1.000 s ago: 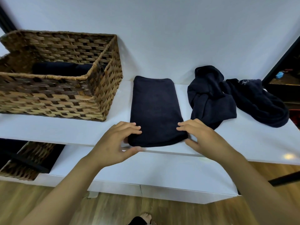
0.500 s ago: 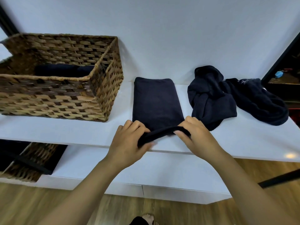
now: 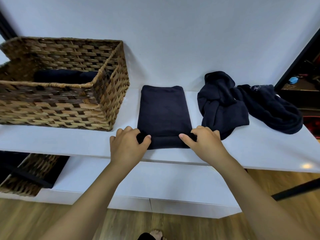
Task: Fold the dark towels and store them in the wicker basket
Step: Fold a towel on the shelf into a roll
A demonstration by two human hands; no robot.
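A: Head view first. Where is the towel against the fingers?

B: The folded towel (image 3: pixel 163 111) lies flat on the white shelf (image 3: pixel 69 142), just right of the wicker basket (image 3: pixel 57 103). Its near end is turned over into a thick roll, and both hands are on that roll. The left hand (image 3: pixel 128 146) grips the roll's left end: thumb on top, pointing right, the other fingers curled round the far side. The right hand (image 3: pixel 206 141) grips the right end the same way, thumb on top pointing left, fingers wrapped over the cloth.

A: So both are closed on it?

B: Yes, each pinches the rolled edge between thumb and fingers. The rest of the towel stretches away from the hands toward the wall.

A: Count things for me.

B: One basket on the shelf, with dark cloth (image 3: pixel 64 77) lying in its bottom; how many pieces I cannot tell. One towel in hand. To its right, two crumpled towels: the nearer heap (image 3: pixel 221 108) lies just beside the right hand's knuckles, the farther heap (image 3: pixel 275 110) lies against it, toward the shelf's right end. A second basket (image 3: pixel 32 172) sits on the lower level, at left.
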